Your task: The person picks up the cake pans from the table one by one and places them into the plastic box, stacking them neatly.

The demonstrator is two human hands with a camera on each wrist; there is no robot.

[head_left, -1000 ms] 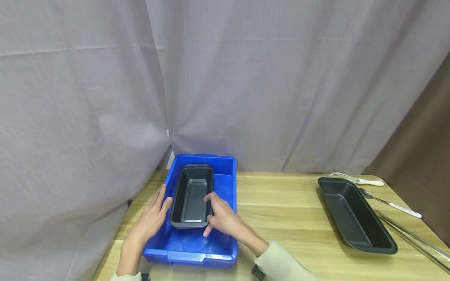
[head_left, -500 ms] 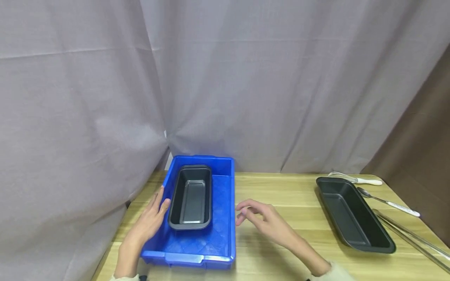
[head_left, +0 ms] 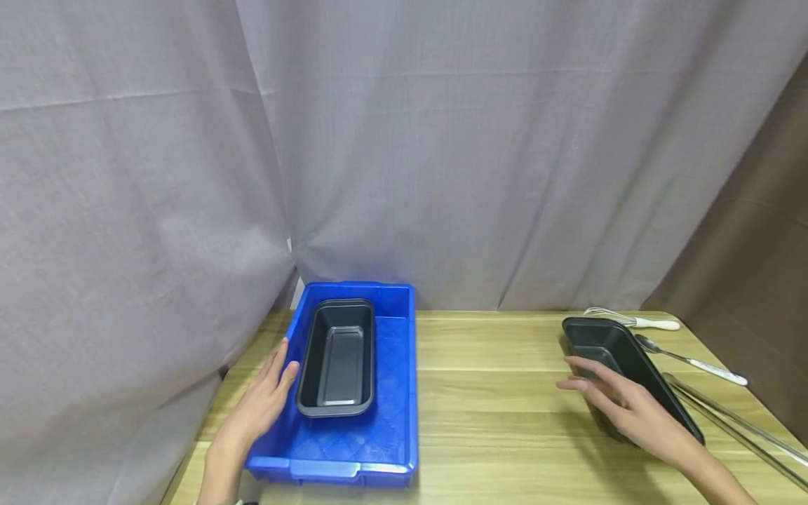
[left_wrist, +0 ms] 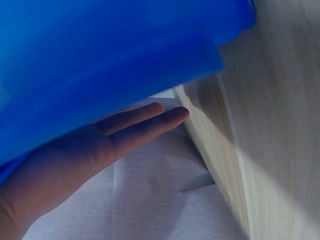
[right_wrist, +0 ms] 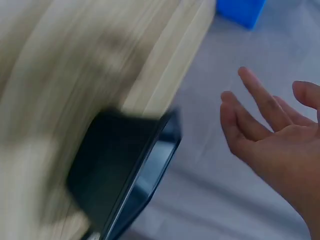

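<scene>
A blue plastic bin (head_left: 394, 428) stands on the left of the table, with a dark loaf pan (head_left: 344, 365) lying inside it along the left wall. My left hand (head_left: 255, 407) rests against the bin's left side, its fingers straight along the outer wall; the left wrist view shows the bin wall (left_wrist: 115, 55) over the fingers. Over on the right, my right hand (head_left: 631, 407) hovers above a second dark loaf pan (head_left: 615, 344), fingers loosely spread and holding nothing. In the right wrist view that pan (right_wrist: 112, 165) is blurred and apart from the hand.
Beyond the second pan lie a whisk (head_left: 631, 320) with a white handle, a spoon (head_left: 688, 360) with a white handle, and long metal tongs (head_left: 732, 414). A grey curtain (head_left: 442, 154) hangs behind the wooden table (head_left: 486, 393).
My right hand has let go of the pan in the bin and travelled right, over the table, to the second pan. My left hand stays at the bin's left side.
</scene>
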